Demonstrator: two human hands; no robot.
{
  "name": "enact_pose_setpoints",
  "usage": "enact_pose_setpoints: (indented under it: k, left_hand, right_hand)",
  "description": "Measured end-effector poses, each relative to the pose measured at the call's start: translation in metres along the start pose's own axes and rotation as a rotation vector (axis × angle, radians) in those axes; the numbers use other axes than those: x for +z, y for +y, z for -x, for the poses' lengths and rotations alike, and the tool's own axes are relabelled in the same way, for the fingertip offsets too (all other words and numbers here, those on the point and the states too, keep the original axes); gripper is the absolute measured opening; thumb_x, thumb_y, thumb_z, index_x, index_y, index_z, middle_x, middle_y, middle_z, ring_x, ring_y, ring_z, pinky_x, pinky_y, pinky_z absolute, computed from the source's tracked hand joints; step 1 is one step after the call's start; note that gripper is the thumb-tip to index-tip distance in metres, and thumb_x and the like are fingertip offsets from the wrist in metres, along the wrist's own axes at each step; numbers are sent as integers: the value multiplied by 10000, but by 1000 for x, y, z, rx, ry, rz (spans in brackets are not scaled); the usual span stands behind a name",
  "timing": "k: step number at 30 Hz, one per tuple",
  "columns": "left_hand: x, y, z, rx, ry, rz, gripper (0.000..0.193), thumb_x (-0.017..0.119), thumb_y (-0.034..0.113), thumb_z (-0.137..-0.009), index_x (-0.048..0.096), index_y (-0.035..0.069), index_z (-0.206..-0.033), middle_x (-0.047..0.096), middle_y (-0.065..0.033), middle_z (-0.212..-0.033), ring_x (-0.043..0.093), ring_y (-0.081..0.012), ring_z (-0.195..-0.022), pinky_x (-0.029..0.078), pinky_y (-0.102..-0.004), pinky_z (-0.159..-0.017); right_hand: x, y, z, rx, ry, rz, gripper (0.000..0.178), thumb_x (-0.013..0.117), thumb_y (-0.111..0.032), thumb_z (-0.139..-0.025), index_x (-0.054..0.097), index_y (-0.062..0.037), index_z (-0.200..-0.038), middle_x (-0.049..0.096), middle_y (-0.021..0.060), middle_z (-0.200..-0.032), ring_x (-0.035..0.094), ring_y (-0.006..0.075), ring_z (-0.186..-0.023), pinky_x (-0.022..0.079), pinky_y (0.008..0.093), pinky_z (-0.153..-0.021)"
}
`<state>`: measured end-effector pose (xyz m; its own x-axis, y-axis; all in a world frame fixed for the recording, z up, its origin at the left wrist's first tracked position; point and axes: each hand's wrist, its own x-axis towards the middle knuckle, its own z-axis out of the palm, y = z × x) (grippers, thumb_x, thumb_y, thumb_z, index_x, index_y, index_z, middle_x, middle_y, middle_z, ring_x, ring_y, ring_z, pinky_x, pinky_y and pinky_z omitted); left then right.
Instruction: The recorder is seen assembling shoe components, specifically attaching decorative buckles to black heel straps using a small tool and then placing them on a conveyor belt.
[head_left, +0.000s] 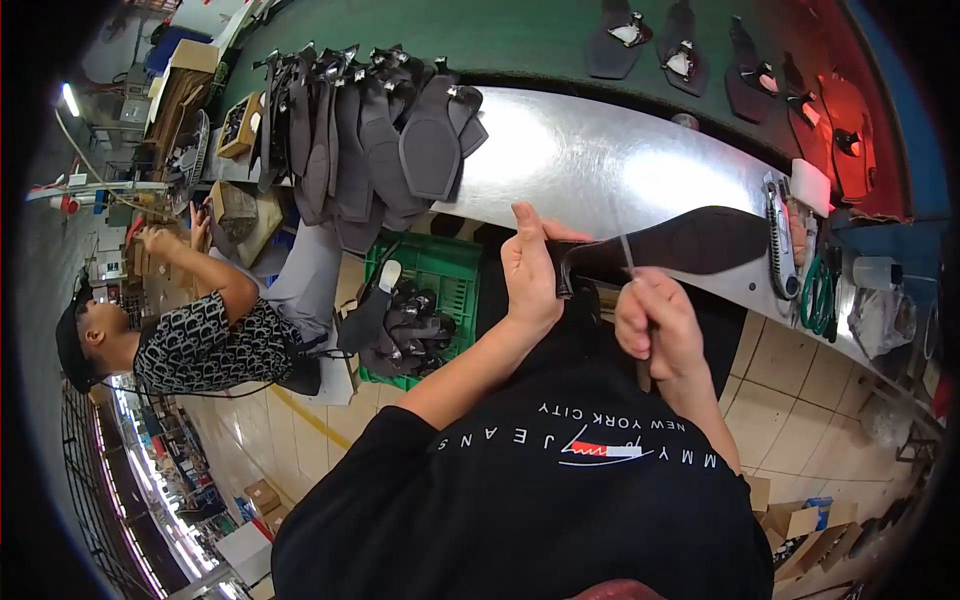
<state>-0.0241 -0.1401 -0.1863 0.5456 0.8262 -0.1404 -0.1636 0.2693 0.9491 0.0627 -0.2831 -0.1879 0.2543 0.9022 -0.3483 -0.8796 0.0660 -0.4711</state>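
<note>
My left hand grips the heel end of a dark sandal sole, with the thumb standing up and the other fingers mostly hidden behind it. The sole's broad toe end stretches right along the front edge of the metal table. Just below the middle of the sole is my right hand, its fingers closed round a thin tool with a brownish handle. A pale, slender tip points up from that fist across the sole; it is blurred, so its kind is unclear.
Many dark sandals lean in a row on the metal table. More lie on the green conveyor belt, under red light at right. A utility knife and green-handled scissors lie right. A green crate holds sandals; a co-worker sits left.
</note>
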Motion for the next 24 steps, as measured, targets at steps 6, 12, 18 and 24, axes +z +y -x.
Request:
enact_pose_setpoints:
  k: [6,12,18,24]
  left_hand:
    - [-10,7,-4,-1,15,-58,902,128,647,-962,643,-28,-656,660,-110,-662,608,-149,-624,483,-245,-653]
    - [-7,14,-1,7,-56,-33,932,82,669,-948,638,-18,-652,615,-88,-611,567,-134,-604,456,-229,-633]
    - [-19,7,-9,-210,-134,196,760,277,683,-925,602,26,-723,584,-64,-637,553,-117,-593,418,-209,-574]
    - [6,19,-2,-772,-77,870,413,635,457,-853,592,96,-656,602,-40,-732,605,-204,-806,466,-357,-734]
  right_hand:
    - [15,0,10,-246,94,902,163,508,-55,-934,627,5,-1028,574,26,-632,525,77,-500,386,209,-457]
    - [20,10,-1,-815,106,1394,72,607,6,-846,621,8,-917,630,131,-746,618,278,-600,473,322,-541]
    - [26,8,5,-789,-65,1405,128,638,24,-798,614,-14,-919,631,118,-749,622,288,-628,480,339,-541]
    - [25,0,5,-858,114,1372,127,644,27,-796,619,-14,-914,625,126,-757,613,281,-613,483,337,-549]
